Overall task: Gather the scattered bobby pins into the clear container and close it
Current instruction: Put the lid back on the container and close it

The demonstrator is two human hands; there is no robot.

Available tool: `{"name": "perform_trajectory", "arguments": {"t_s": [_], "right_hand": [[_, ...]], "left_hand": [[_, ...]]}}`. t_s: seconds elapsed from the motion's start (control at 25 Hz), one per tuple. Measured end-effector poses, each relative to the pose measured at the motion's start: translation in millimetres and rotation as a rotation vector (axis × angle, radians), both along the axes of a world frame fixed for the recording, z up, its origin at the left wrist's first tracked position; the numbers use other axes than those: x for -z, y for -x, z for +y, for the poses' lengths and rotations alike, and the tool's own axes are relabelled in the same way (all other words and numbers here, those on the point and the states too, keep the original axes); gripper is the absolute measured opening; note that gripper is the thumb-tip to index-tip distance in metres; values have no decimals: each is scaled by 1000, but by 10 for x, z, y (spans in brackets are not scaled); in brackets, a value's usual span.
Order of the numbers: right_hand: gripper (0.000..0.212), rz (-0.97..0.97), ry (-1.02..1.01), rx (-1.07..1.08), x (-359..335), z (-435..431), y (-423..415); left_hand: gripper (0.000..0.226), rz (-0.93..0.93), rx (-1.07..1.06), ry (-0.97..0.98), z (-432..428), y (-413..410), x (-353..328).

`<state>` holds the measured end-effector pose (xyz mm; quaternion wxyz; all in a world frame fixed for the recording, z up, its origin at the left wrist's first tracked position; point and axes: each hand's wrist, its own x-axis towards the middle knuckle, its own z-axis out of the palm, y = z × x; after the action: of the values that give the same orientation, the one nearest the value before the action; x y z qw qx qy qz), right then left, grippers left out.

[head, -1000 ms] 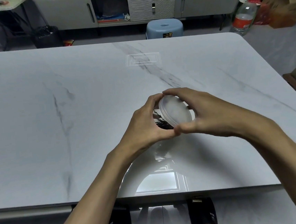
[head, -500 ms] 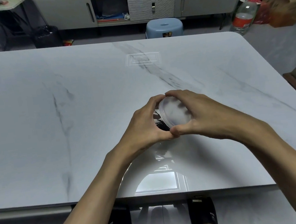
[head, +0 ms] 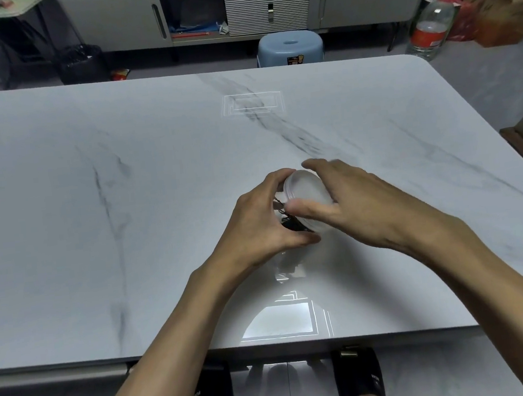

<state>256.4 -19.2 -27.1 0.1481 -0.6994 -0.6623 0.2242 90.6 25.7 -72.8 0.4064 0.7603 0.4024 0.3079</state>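
Observation:
A small round clear container [head: 291, 223] sits tilted between both hands, just above the middle of the marble table [head: 127, 210]. Black bobby pins [head: 282, 210] show through its clear wall. A frosted round lid [head: 307, 190] covers its mouth, facing up and to the right. My left hand [head: 256, 227] wraps the container's body from the left. My right hand [head: 350, 202] grips the lid, thumb on its near edge and fingers curled over the far rim. No loose pins are visible on the table.
A blue plastic stool [head: 290, 48] stands beyond the table's far edge. A grey sideboard [head: 235, 5] lines the back wall. A plastic bottle [head: 432, 28] and bags sit on the floor at the right. My sandalled feet show under the table's near edge.
My right hand has turned on the lid, its thumb sliding from the lid's lower edge up to its left side. The container stays in my left hand.

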Motion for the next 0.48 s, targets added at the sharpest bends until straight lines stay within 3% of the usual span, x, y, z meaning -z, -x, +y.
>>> {"name": "perform_trajectory", "arguments": {"t_s": [0.12,0.32,0.36,0.48], "right_hand": [[86,112,29,-120,-92,-8,-36],[88,-178,-45,192,32,31,60],[88,-159,-58,175,38,40,46],[85,166,15,-70,-76,38,-22]], "left_hand": [[78,-27,-8,20,7,-5,-1],[81,-11,8,-20,5,-7,14],[80,-26,5,-16,12,-3,17],[77,-60,-17,-2,34,9,7]]}}
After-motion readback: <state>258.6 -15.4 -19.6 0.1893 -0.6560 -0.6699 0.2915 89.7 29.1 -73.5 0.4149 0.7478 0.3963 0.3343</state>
